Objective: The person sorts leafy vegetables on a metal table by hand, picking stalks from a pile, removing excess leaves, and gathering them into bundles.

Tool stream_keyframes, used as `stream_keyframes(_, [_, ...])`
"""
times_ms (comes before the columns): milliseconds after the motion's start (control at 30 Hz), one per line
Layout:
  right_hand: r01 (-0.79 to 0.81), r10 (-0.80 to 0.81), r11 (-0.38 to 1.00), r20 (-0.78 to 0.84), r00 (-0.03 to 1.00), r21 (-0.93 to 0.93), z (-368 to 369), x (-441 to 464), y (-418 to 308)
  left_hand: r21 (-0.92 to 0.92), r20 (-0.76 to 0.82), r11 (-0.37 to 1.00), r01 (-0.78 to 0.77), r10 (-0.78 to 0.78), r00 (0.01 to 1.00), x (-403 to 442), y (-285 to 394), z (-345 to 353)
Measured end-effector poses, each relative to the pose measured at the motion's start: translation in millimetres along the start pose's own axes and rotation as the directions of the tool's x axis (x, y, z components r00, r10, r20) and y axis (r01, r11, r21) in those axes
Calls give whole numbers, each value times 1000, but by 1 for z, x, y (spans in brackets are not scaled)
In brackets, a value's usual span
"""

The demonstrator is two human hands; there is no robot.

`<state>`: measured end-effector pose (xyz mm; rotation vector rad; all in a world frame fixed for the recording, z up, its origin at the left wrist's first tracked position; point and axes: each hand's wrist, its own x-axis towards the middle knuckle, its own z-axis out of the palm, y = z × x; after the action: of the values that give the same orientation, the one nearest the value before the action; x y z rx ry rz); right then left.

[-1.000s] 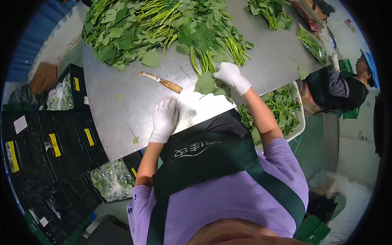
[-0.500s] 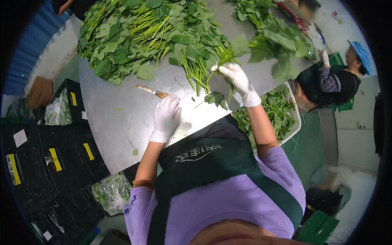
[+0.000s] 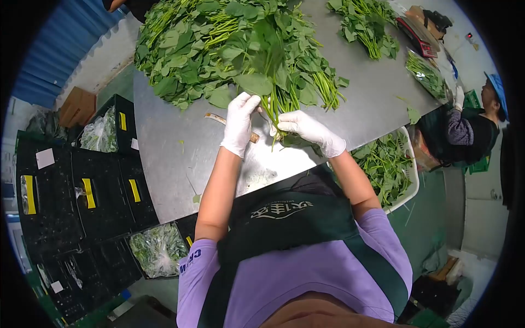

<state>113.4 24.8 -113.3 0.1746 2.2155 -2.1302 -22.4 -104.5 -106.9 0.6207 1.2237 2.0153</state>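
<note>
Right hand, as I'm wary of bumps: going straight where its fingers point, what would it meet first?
Beyond the stems at its fingertips, the right hand would probably meet the left hand first; depth is unclear.

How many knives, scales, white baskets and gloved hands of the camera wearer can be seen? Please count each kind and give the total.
Knife: 1, partly hidden
Scale: 1
White basket: 1
Wearer's gloved hands: 2 (left hand, right hand)
Total: 5

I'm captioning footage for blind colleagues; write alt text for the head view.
Gloved left hand and right hand hold leafy green stems over a metal table, beside a pile of greens; a knife lies partly hidden behind the left hand.
</note>
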Motion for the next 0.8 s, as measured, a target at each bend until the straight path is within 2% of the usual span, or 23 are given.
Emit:
stream_keyframes(33, [-13, 13, 1000, -1, 1000, 26, 1, -4, -1, -101, 15, 995, 13, -11, 1000, -3, 3, 0])
stream_keyframes(133, [-14, 15, 990, -6, 1000, 143, 2, -3, 5, 23, -13, 1000, 13, -13, 1000, -7, 0, 7])
stream_keyframes(167, [-8, 9, 982, -8, 1000, 191, 4, -2, 4, 110, 26, 994, 5, -8, 1000, -7, 1, 5])
stream_keyframes(267, [107, -54, 931, -157, 986, 348, 18, -2, -4, 242, -81, 970, 20, 0, 997, -14, -1, 17])
stream_keyframes(300, [139, -82, 942, -194, 978, 304, 23, 2, -18, 161, -104, 987, -7, 24, 994, -14, -7, 20])
stream_keyframes(333, [17, 61, 954, -252, 966, 299, 26, -8, -35, 154, -111, 988, -27, 44, 993, -14, -12, 22])
stream_keyframes(400, [190, -25, 929, -457, 889, 318, 26, 2, -11, 144, -128, 987, -71, 90, 988, -16, -8, 31])
stream_keyframes(433, [277, -64, 909, -552, 831, 311, 24, 7, 1, 171, -131, 985, 29, -7, 991, -19, 0, 34])
stream_keyframes(467, [303, -62, 893, -577, 815, 333, 24, 7, 2, 124, -133, 992, -30, 47, 990, -18, -5, 34])
stream_keyframes(533, [353, -52, 858, -622, 781, 372, 24, 2, 3, 29, -149, 988, -149, 151, 977, -14, -22, 33])
stream_keyframes(567, [329, 12, 834, -611, 791, 443, 24, -2, 5, -16, -118, 998, -54, 52, 992, -13, -25, 29])
stream_keyframes(667, [393, -5, 734, -575, 818, 553, 22, -8, 13, -115, -131, 993, -32, 17, 991, -10, -33, 26])
stream_keyframes(700, [384, 16, 714, -561, 827, 586, 21, -9, 14, -228, -98, 973, -23, 0, 995, -11, -32, 30])
stream_keyframes(800, [328, 28, 764, -537, 843, 556, 18, -20, 10, -227, -52, 974, 2, -14, 999, -13, -30, 40])
